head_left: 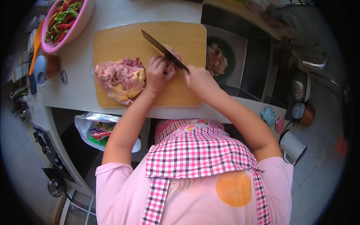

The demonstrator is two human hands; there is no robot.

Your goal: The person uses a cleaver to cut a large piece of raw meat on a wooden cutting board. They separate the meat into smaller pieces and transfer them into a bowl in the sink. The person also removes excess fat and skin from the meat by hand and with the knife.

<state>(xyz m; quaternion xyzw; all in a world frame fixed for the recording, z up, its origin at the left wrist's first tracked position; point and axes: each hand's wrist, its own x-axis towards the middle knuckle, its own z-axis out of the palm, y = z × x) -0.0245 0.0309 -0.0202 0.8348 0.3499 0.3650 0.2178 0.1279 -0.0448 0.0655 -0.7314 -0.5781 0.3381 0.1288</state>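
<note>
A wooden cutting board [127, 41] lies on the counter before me. My right hand [200, 80] is wrapped round the handle of a wide-bladed kitchen knife [161, 47], whose blade points up and to the left across the board. Close by the blade, my left hand [159, 73] has its fingers curled on a piece of raw chicken [175, 55], partly hidden by the blade and fingers. Left of that hand sits a heap of raw chicken [120, 79] with yellow fat.
A pink basin [87, 17] of red and green peppers stands at the far left, near an orange spatula [37, 47] and a jar [52, 67]. In the sink [240, 47] on the right, a bowl [229, 69] holds more chicken. Below the counter's left edge hangs a white bin [84, 129].
</note>
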